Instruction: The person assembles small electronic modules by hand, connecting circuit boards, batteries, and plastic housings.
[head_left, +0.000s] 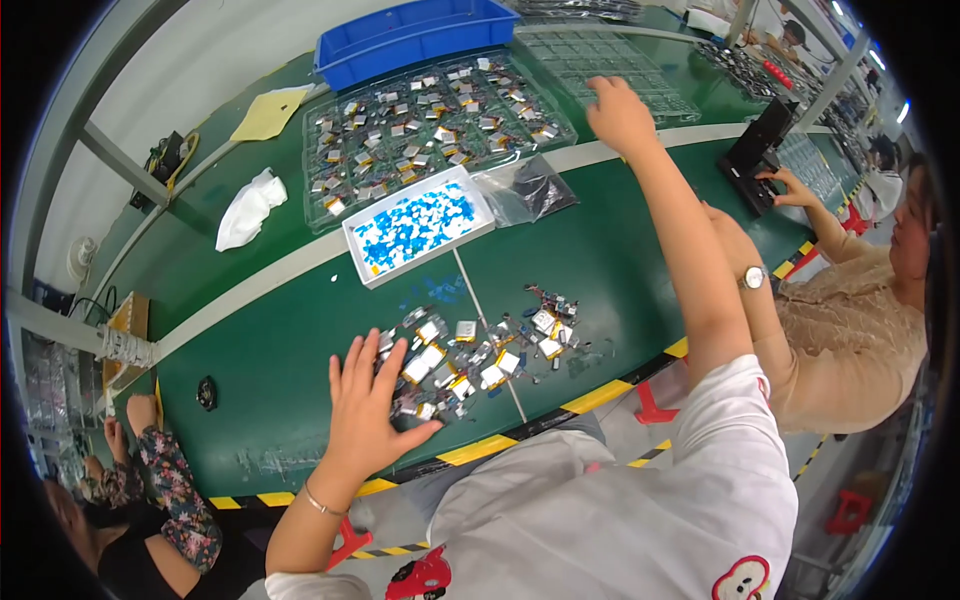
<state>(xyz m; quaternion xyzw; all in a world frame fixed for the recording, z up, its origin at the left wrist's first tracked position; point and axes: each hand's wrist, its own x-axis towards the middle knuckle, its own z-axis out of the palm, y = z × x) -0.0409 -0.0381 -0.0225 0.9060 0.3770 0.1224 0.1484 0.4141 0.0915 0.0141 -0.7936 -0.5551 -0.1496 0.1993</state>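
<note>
My left hand (368, 405) lies spread at the left side of a loose pile of small battery-and-circuit assemblies (463, 385). Its fingers are apart, and some of the pieces touch or lie under them. My right arm stretches far forward, and my right hand (622, 115) is over the near-left part of a clear compartment tray (585, 60). The fingers of that hand are bent together; whatever is between them is hidden. Left of it, another clear tray (440, 120) holds rows of the same silver assemblies with wires.
A white box (367, 262) of blue and white bits stands behind the pile, beside a plastic bag (530, 190). A blue bin (415, 45) stands at the back. One co-worker's hand (790, 187) touches a black device (757, 155) at right; another person sits at lower left.
</note>
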